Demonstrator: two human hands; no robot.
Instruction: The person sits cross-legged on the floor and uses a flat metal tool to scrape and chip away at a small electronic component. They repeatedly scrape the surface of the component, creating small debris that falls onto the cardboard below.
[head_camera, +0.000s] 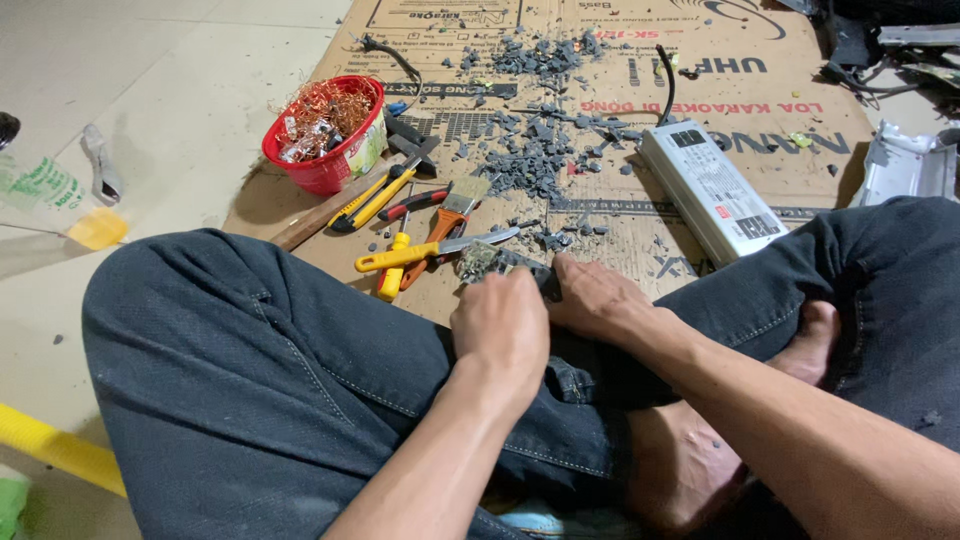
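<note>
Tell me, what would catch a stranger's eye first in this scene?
Probably the two hands at the centre: the left hand and right hand grip a small grey circuit board above the person's crossed legs. Behind them, a red basket heaped with copper wire scraps sits on the cardboard sheet. Grey broken fragments litter that cardboard, beside a long white metal power supply box.

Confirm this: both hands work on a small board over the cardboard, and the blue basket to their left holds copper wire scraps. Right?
Not quite: the basket is red, not blue, as the head view shows. The rest stands: both hands, left and right, grip the small board over the cardboard, and copper wire scraps fill the basket.
</note>
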